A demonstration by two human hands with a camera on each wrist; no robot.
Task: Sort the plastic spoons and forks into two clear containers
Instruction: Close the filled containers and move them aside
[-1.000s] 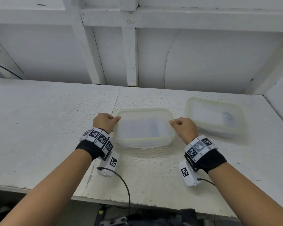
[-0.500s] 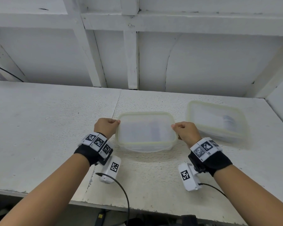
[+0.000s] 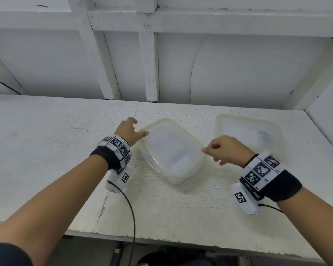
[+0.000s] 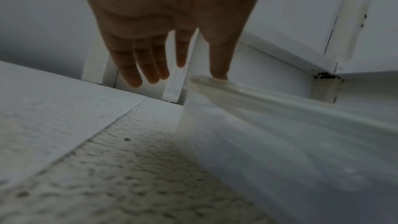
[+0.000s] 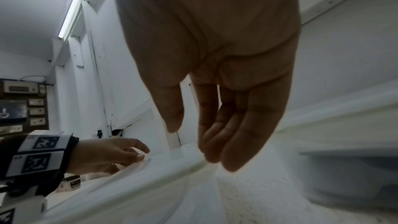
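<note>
translucent plastic lid (image 3: 171, 148), soft-cornered with a yellowish rim, tilts up off the near container (image 3: 173, 177) on the rough white table (image 3: 46, 150). my right hand (image 3: 225, 150) pinches its right edge; my left hand (image 3: 128, 131), fingers spread, thumb on the rim. step: unlidding. next, i judge: lift clear, set aside. second container (image 3: 248, 131) lidded, far right.

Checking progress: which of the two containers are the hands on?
The nearer, left container, turned cornerwise between left hand and right hand; the other container sits untouched behind the right hand.
</note>
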